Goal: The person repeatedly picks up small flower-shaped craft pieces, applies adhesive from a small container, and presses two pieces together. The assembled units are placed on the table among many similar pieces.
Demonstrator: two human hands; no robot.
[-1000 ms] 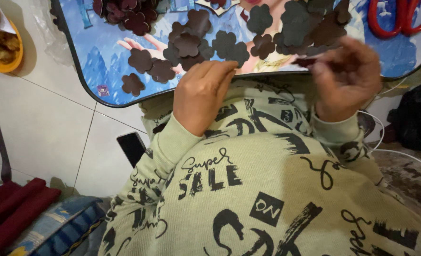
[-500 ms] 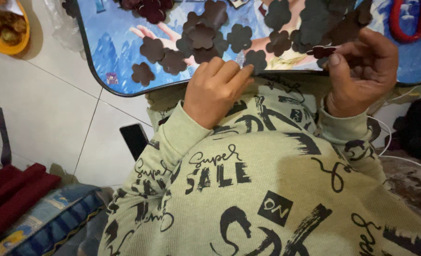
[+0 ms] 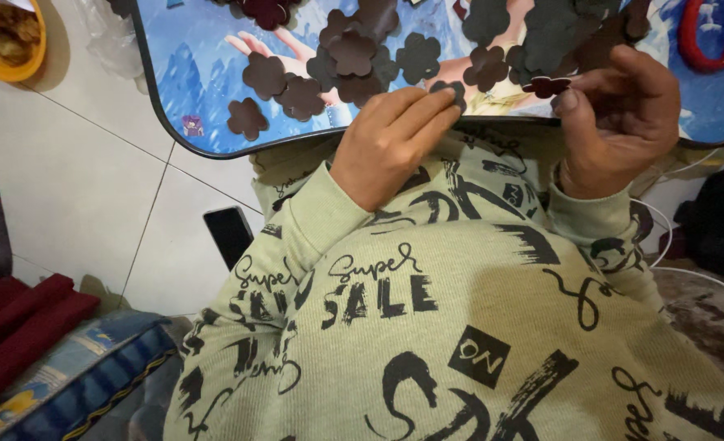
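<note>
Several dark brown flower-shaped cutouts [image 3: 354, 57] lie scattered on a small lap table [image 3: 182, 90] with a blue cartoon picture on top. My left hand [image 3: 390, 143] rests at the table's near edge, its fingertips pinching one dark flower cutout [image 3: 452, 88]. My right hand [image 3: 619, 118] is raised at the edge to the right, thumb and fingers holding a dark red flower cutout [image 3: 546, 86]. Both sleeves are pale green with black print.
Red-handled scissors [image 3: 709, 37] lie at the table's far right. An orange bowl of snacks [image 3: 7, 37] sits on the white tiled floor at top left. A dark phone [image 3: 230, 233] lies on the floor under the table edge. Red cloth and a blue cushion [image 3: 60, 367] lie bottom left; a white cable [image 3: 688, 273] runs at right.
The view has shifted down, so the table sits higher in frame. My left hand has stretched its fingers onto a cutout at the edge; my right hand has risen with its cutout.
</note>
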